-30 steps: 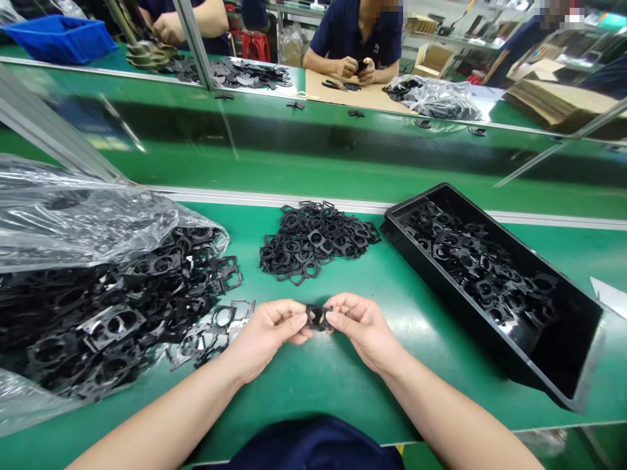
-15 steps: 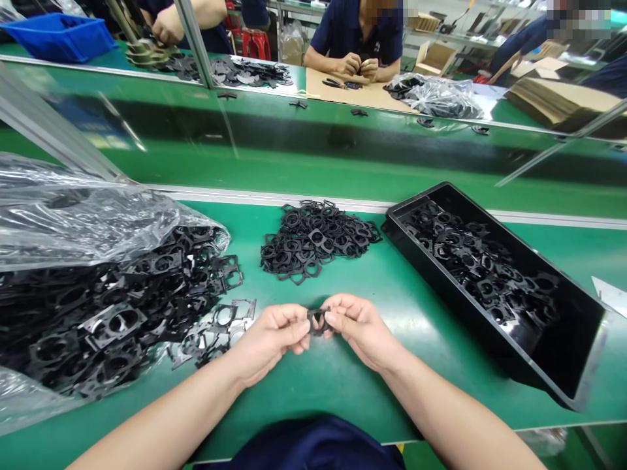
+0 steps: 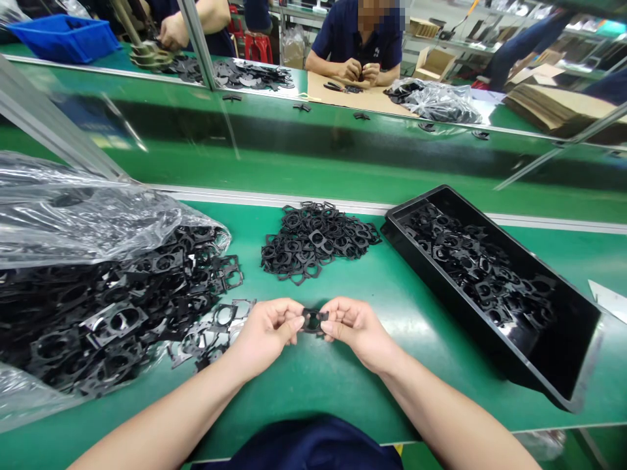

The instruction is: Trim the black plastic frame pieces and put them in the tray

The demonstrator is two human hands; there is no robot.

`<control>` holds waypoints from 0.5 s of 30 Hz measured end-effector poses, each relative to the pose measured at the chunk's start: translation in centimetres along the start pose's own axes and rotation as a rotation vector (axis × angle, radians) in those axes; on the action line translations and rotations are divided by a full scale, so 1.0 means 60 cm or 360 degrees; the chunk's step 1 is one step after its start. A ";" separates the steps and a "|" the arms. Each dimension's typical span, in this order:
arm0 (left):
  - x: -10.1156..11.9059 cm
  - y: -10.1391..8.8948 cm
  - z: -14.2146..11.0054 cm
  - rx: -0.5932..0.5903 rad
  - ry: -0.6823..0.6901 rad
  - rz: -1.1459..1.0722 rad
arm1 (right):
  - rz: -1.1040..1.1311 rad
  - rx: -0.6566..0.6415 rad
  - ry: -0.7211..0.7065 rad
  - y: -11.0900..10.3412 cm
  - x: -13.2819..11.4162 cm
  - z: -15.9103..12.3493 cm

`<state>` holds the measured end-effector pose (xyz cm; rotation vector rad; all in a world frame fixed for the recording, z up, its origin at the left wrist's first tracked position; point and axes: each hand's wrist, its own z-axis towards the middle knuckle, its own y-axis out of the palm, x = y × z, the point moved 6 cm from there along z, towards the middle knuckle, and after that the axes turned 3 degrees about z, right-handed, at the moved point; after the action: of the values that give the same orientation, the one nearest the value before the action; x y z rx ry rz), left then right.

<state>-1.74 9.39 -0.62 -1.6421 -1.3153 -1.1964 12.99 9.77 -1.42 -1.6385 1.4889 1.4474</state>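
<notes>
Black piece (image 3: 312, 329) pinched at both ends
Left hand (image 3: 269, 333) and right hand (image 3: 355, 333) grip it above the bench (image 3: 313, 382) (dark pile (image 3: 321, 240) beyond); skin no longer shows through its opening, suggesting re-angling.

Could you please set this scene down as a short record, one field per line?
Left hand: pinches one end of a black part
Right hand: pinches its other end
Centre: pile of flat black rings on the green bench
Left side: clear plastic bag, with black frames at its open mouth
Right side: black tray holding black pieces
Across the divider: seated co-worker, item in hands too small to identify
</notes>
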 end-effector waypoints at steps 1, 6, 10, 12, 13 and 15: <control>0.000 0.000 0.000 0.0010 0.0004 -0.0006 | -0.0024 0.0016 -0.0014 -0.001 -0.001 0.000; -0.006 0.001 0.002 0.0069 -0.0026 -0.0014 | -0.0129 0.0068 -0.0048 -0.001 -0.002 0.000; -0.010 -0.004 0.003 0.0146 0.0001 0.0029 | -0.0071 0.0014 -0.0024 0.003 -0.001 0.001; -0.012 -0.006 0.002 0.0166 0.0020 0.0064 | -0.0022 -0.0011 -0.0002 0.004 -0.001 0.002; -0.012 -0.007 0.002 0.0168 0.0036 0.0087 | -0.0014 -0.0007 0.0012 0.004 0.000 0.002; -0.013 -0.006 -0.001 0.0160 0.0072 0.0133 | -0.0042 0.0031 0.0030 0.002 0.001 0.003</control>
<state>-2.16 9.19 -1.36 -1.5738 -1.2464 -1.0939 12.79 9.85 -1.46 -1.6584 1.4815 1.4031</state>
